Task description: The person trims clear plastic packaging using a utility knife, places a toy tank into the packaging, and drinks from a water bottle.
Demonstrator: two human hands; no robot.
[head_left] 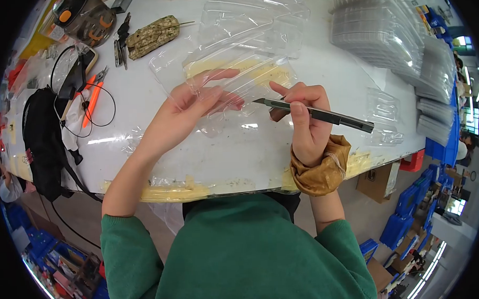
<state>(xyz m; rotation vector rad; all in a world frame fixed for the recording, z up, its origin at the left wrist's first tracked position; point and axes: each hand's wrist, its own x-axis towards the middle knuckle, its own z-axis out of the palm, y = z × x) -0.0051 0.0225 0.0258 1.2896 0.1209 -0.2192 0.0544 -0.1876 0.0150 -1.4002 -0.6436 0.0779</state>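
My left hand (195, 101) is closed around the near left edge of a clear plastic blister tray (250, 75), tilted above the table. My right hand (311, 131) grips a black snap-off utility knife (336, 116), its blade pointing left toward the tray. The blade tip looks close to the plastic, but I cannot tell whether it touches. A brown scrunchie (320, 170) circles my right wrist. More clear trays (256, 17) lie overlapped beyond my hands.
Tall stacks of clear trays (377, 28) stand at the right. Loose trays (383, 115) lie below them. On the left are orange-handled pliers (94, 104), a black bag (41, 140), keys (122, 43) and a patterned pouch (154, 37). Yellow tape (172, 191) lines the near table edge.
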